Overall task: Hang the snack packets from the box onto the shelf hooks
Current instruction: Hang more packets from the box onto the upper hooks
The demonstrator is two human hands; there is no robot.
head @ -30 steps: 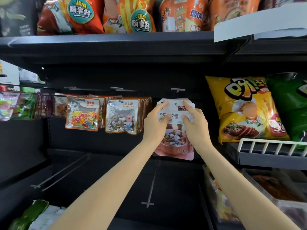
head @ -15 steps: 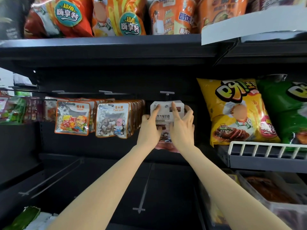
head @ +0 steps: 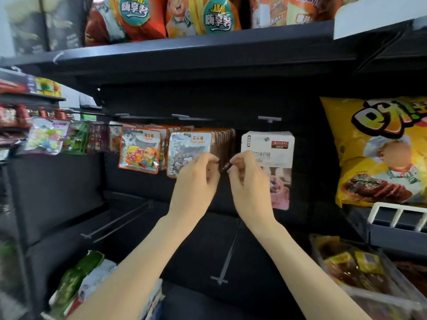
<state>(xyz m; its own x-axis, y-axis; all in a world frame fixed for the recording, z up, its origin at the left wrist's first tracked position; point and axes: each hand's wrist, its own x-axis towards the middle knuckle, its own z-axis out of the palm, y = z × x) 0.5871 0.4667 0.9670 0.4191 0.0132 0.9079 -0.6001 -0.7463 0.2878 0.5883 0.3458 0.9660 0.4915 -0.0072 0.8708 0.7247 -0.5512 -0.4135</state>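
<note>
From the head camera, a white and pink snack packet (head: pixel 268 146) hangs on a shelf hook (head: pixel 269 118) under the dark upper shelf (head: pixel 196 56), close to that shelf's right end. Both hands are raised in front of it, side by side and nearly touching.

The left hand (head: pixel 196 183) has its fingers curled inward, the tips gathered near the thumb; the right hand (head: pixel 248 181) is curled the same way and covers the packet's lower left part. Between the two sets of fingertips sits a small dark shape, but motion blur hides whether either hand pinches it or whether it belongs to the packets behind, so I cannot tell what, if anything, they hold.

Just left of the hands, a row of stone-candy packets (head: pixel 190 151) hangs from its own hook, and further left a row of sugar packets (head: pixel 139 150) from another. Toward the shelf's left end more small packets (head: pixel 46 139) hang, blurred.

At the right edge a large yellow chip bag (head: pixel 379 153) stands behind a white rail (head: pixel 397 215). Red and orange snack bags (head: pixel 161 17) line the top of the upper shelf.
</note>
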